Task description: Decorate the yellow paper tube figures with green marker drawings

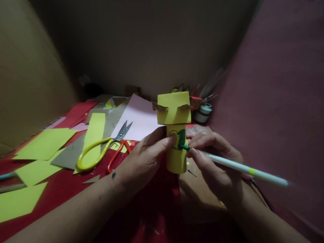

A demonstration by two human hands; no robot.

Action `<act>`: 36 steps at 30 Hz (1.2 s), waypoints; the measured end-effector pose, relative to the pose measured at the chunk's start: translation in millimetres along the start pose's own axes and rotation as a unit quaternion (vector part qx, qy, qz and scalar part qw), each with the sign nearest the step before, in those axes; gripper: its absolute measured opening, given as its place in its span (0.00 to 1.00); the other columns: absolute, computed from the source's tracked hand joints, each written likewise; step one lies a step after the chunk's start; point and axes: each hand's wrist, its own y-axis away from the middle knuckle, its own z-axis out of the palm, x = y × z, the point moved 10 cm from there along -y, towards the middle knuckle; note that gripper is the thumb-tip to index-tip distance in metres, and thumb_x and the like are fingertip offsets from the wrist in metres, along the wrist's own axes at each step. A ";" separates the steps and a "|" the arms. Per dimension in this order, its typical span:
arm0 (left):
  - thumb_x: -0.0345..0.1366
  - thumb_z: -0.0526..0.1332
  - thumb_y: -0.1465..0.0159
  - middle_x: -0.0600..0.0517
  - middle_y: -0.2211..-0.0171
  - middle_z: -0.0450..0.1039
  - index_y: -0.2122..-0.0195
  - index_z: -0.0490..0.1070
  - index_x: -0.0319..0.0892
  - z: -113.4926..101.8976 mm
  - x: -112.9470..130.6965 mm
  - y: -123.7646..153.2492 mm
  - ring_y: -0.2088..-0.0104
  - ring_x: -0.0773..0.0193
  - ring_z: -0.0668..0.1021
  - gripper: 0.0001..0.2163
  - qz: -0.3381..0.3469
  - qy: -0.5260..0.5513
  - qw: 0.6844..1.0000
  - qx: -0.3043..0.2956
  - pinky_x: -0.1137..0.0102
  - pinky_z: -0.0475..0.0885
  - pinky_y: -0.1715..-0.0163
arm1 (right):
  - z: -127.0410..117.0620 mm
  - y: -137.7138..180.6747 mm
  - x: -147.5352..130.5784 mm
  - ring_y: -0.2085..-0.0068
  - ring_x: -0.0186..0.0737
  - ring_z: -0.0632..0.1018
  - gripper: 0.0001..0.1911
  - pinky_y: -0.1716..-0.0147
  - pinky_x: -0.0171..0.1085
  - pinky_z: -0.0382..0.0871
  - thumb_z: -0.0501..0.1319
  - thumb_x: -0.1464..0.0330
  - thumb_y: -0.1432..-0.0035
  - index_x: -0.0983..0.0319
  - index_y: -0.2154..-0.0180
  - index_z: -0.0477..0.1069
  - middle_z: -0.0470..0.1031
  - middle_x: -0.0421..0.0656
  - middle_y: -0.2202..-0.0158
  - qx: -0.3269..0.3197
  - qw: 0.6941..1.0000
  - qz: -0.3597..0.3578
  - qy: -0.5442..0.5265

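A yellow paper figure [176, 164] stands upright in my left hand [158, 148], whose thumb presses on the front of its tube body. Its boxy yellow head [174, 115] carries two brown strips like brows. On the tube is a green drawn shape, partly filled in and partly covered by my thumb. My right hand [215, 155] is closed around a white felt-tip pen [233, 163] with a green tip. The tip touches the right side of the green shape. Fingers of my left hand behind the tube are hidden.
Scissors [118, 136] with one yellow and one red handle lie open to the left. Yellow paper pieces [45, 143], grey card and a pink sheet [141, 116] cover the red table. Behind stand a pale jar [203, 113] and a small red box [195, 102]. Large panels flank both sides.
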 end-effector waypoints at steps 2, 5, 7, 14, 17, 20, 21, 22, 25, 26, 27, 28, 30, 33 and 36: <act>0.42 0.66 0.31 0.45 0.42 0.79 0.49 0.80 0.45 0.1 -0.6 -0.1 0.38 0.45 0.75 0.12 -0.002 0.009 1.000 0.002 0.62 0.73 0.47 | 0.0 0.0 0.7 0.65 0.37 0.81 0.09 0.65 0.37 0.78 0.65 0.76 0.36 0.56 0.64 0.76 0.80 0.39 0.65 0.001 1.000 0.000 -0.005; 0.41 0.66 0.31 0.45 0.44 0.80 0.49 0.80 0.44 0.4 0.5 -0.4 0.40 0.45 0.76 0.12 0.002 0.009 1.000 0.007 0.59 0.71 0.43 | 0.1 0.4 1.1 0.65 0.36 0.80 0.08 0.64 0.36 0.77 0.65 0.76 0.36 0.56 0.64 0.76 0.81 0.39 0.64 -0.005 1.000 -0.002 -0.006; 0.40 0.66 0.31 0.45 0.46 0.81 0.50 0.81 0.43 0.1 4.5 -0.5 0.43 0.46 0.77 0.12 0.017 -0.010 1.000 0.010 0.58 0.70 0.42 | -0.6 0.8 2.1 0.63 0.38 0.81 0.08 0.62 0.37 0.77 0.66 0.76 0.37 0.56 0.64 0.76 0.81 0.39 0.63 -0.007 1.000 0.003 0.002; 0.40 0.64 0.30 0.44 0.46 0.81 0.50 0.81 0.42 1.8 7.8 -0.6 0.45 0.47 0.78 0.12 0.020 -0.040 0.999 0.005 0.59 0.71 0.46 | -1.5 0.8 3.0 0.63 0.40 0.81 0.07 0.61 0.40 0.77 0.66 0.74 0.37 0.56 0.65 0.77 0.80 0.39 0.64 -0.005 1.000 0.001 -0.007; 0.40 0.64 0.29 0.45 0.46 0.81 0.50 0.81 0.42 4.2 7.2 -0.6 0.46 0.48 0.79 0.12 0.015 -0.026 1.000 0.000 0.60 0.72 0.49 | -3.1 0.2 1.9 0.63 0.40 0.81 0.06 0.62 0.40 0.77 0.66 0.73 0.36 0.55 0.64 0.77 0.81 0.39 0.64 0.005 1.000 -0.009 -0.014; 0.39 0.64 0.30 0.44 0.48 0.82 0.50 0.81 0.41 3.3 6.9 -0.5 0.50 0.49 0.80 0.12 0.012 -0.031 0.999 0.008 0.62 0.72 0.52 | -3.8 0.2 3.2 0.62 0.41 0.81 0.06 0.59 0.40 0.76 0.66 0.74 0.36 0.56 0.65 0.77 0.81 0.39 0.64 0.002 1.000 -0.001 -0.002; 0.39 0.64 0.30 0.44 0.48 0.82 0.50 0.81 0.41 2.5 7.3 -0.4 0.50 0.49 0.81 0.12 0.014 -0.030 0.999 0.012 0.62 0.72 0.52 | -4.2 0.3 3.5 0.61 0.41 0.81 0.06 0.58 0.40 0.76 0.66 0.74 0.37 0.56 0.65 0.77 0.81 0.39 0.63 0.000 1.000 0.000 0.005; 0.39 0.65 0.31 0.44 0.47 0.82 0.49 0.80 0.41 2.4 6.8 -0.3 0.49 0.49 0.80 0.12 0.011 -0.031 0.999 0.012 0.62 0.71 0.51 | -4.5 0.4 3.5 0.60 0.41 0.81 0.07 0.57 0.41 0.75 0.67 0.74 0.37 0.56 0.65 0.77 0.81 0.39 0.63 -0.003 1.000 0.001 0.011; 0.39 0.65 0.31 0.44 0.47 0.82 0.49 0.80 0.41 2.4 8.0 -0.2 0.49 0.49 0.80 0.12 0.018 -0.037 0.999 0.011 0.62 0.71 0.50 | -4.0 0.8 2.6 0.58 0.41 0.81 0.07 0.56 0.41 0.75 0.67 0.75 0.37 0.56 0.66 0.77 0.82 0.39 0.62 -0.013 1.000 -0.002 0.010; 0.39 0.64 0.30 0.44 0.48 0.82 0.50 0.81 0.41 2.7 8.6 -0.1 0.50 0.50 0.80 0.12 0.021 -0.038 0.999 0.009 0.62 0.71 0.51 | -3.3 1.0 2.2 0.59 0.41 0.81 0.07 0.56 0.41 0.75 0.66 0.75 0.37 0.56 0.65 0.77 0.82 0.39 0.62 -0.017 1.000 -0.004 0.005; 0.39 0.64 0.30 0.45 0.49 0.82 0.51 0.81 0.42 3.1 9.1 -0.1 0.51 0.51 0.80 0.11 0.024 -0.038 0.999 0.006 0.61 0.71 0.51 | -2.4 1.2 2.1 0.60 0.40 0.81 0.07 0.57 0.41 0.75 0.66 0.75 0.37 0.56 0.65 0.77 0.81 0.39 0.62 -0.021 1.000 -0.005 0.002; 0.39 0.64 0.30 0.45 0.49 0.82 0.51 0.81 0.42 3.3 9.3 0.0 0.51 0.51 0.80 0.11 0.025 -0.036 0.999 0.004 0.61 0.71 0.50 | -2.0 1.3 2.5 0.60 0.40 0.81 0.08 0.57 0.41 0.75 0.66 0.75 0.37 0.56 0.65 0.77 0.81 0.39 0.62 -0.023 1.000 -0.005 0.000; 0.40 0.63 0.30 0.46 0.49 0.82 0.53 0.82 0.43 3.4 9.2 0.1 0.48 0.49 0.79 0.10 0.025 -0.036 0.999 0.001 0.60 0.70 0.47 | -3.1 1.6 4.1 0.59 0.40 0.81 0.08 0.56 0.40 0.75 0.66 0.75 0.37 0.55 0.64 0.78 0.81 0.39 0.62 -0.017 1.000 -0.003 -0.007; 0.41 0.64 0.30 0.45 0.50 0.82 0.53 0.81 0.43 1.2 10.1 0.3 0.45 0.46 0.78 0.11 0.027 -0.047 0.998 0.011 0.59 0.70 0.45 | -6.3 1.6 7.1 0.55 0.41 0.80 0.09 0.53 0.40 0.74 0.66 0.76 0.38 0.55 0.64 0.77 0.81 0.39 0.63 -0.001 1.000 -0.003 -0.027; 0.39 0.63 0.30 0.44 0.48 0.82 0.52 0.80 0.41 0.6 11.0 0.4 0.44 0.45 0.78 0.10 0.029 -0.053 0.998 0.016 0.57 0.69 0.43 | -5.8 1.0 7.2 0.55 0.42 0.80 0.09 0.52 0.41 0.75 0.66 0.76 0.38 0.55 0.64 0.77 0.80 0.39 0.64 -0.003 0.999 -0.007 -0.032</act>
